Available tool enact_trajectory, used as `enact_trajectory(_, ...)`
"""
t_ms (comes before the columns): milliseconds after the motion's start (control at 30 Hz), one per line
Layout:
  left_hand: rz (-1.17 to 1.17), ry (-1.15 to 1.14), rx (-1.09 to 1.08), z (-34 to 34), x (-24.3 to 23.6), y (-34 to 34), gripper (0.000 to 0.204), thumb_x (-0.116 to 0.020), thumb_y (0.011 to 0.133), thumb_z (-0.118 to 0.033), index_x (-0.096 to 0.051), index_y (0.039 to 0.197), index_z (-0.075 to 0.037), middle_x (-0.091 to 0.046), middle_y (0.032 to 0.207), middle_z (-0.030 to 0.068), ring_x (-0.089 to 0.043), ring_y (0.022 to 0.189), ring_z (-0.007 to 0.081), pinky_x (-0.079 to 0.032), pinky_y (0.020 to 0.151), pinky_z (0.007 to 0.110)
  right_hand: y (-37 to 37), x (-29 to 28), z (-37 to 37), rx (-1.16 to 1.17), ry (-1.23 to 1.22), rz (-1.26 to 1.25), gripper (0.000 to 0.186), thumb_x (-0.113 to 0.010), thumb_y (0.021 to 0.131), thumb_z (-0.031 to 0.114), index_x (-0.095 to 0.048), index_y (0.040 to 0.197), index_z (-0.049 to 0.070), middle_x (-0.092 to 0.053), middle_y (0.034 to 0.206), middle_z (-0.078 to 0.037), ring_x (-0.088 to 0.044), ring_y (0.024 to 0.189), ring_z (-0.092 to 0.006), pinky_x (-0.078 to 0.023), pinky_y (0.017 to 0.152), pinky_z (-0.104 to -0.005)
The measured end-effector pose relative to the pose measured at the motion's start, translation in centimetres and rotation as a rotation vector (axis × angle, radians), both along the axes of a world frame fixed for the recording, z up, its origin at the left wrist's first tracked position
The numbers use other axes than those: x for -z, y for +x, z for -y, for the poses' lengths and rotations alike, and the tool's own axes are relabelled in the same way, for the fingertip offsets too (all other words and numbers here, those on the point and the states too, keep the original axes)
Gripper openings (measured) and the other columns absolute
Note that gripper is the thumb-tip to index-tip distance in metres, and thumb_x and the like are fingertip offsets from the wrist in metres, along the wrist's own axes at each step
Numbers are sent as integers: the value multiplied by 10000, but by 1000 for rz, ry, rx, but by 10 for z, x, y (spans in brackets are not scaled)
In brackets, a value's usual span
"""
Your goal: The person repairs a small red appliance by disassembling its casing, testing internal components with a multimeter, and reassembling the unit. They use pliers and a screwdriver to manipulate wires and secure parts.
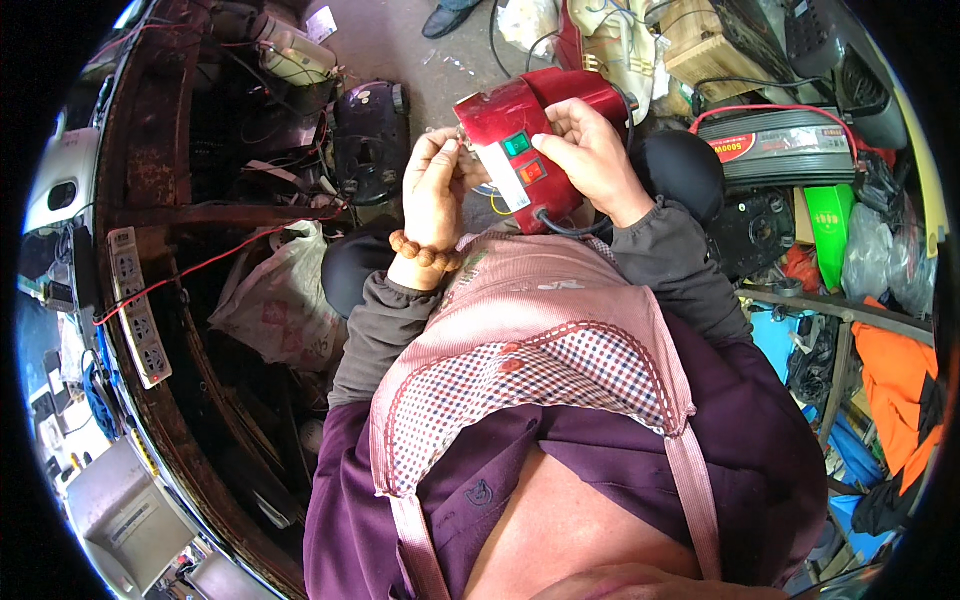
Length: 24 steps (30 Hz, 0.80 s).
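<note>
A red electrical appliance (490, 108) with a rounded housing lies tilted over my lap. On its front are a green rocker switch (517, 144), an orange rocker switch (532, 173) and a white label strip (502, 178). A dark cord (568, 230) leaves its lower end. My right hand (597, 160) grips the housing from the right, its thumb beside the green switch. At the open-looking left edge my left hand (437, 175) has its fingers pinched together; what they hold is too small to make out. A beaded bracelet (425, 253) circles the left wrist.
To the left stand a dark wooden shelf and a white power strip (138, 305) with a red wire. A grey power inverter (770, 148), a green box (829, 235) and plastic bags (875, 250) crowd the right. A wooden block (710, 45) lies ahead; a shoe (447, 20) shows beyond.
</note>
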<state>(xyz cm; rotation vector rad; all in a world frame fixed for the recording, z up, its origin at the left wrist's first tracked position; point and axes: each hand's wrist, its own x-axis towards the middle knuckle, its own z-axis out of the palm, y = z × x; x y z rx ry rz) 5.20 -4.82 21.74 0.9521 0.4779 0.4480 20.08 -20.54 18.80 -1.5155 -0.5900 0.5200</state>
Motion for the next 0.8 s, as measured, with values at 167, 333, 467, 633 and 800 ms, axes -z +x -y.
enact_trajectory(167, -124, 212, -36, -18, 27, -17, 153, -558, 1108, -182, -654, 1119, -64, -633, 878, 7, -598, 726, 110, -540, 653, 284, -6, -2, 5, -12, -29, 77, 433, -809, 881, 208, -628, 1183, -43, -723, 1001, -99, -664, 827, -148, -540, 747, -312)
enact_trajectory(333, -196, 422, -86, -33, 40, -22, 176, -542, 1122, -212, -652, 1113, -76, -578, 776, -26, -528, 633, 76, -439, 563, 239, -28, -16, 9, 70, -183, 674, 916, -892, 778, 383, -449, 1460, -39, -604, 1279, -297, -594, 1213, -461, -491, 1038, -507)
enact_trajectory(467, -216, 474, -52, -28, 40, -21, 205, -567, 1115, -216, -695, 1139, -58, -570, 765, -52, -488, 638, 49, -401, 569, 219, -53, -46, 4, -49, -516, 689, 1203, -930, 724, 413, -244, 1635, 29, -444, 1440, -338, -544, 1267, -508, -482, 1076, -525)
enact_trajectory(633, -223, 773, -103, -31, 47, -15, 106, -672, 1034, -116, -719, 1050, -23, -627, 824, 13, -570, 697, 123, -475, 641, 281, -52, -41, -3, -12, -544, 711, 1172, -899, 689, 317, -258, 1637, 63, -451, 1387, -330, -575, 1220, -512, -514, 1039, -526)
enact_trajectory(800, -265, 1326, -153, -21, 25, 5, 82, -752, 929, -127, -737, 945, -48, -635, 835, 109, -633, 784, 308, -516, 721, 388, -22, -42, 3, 63, -453, 582, 1113, -871, 644, 218, -322, 1597, 49, -505, 1319, -302, -604, 1188, -477, -527, 1034, -495)
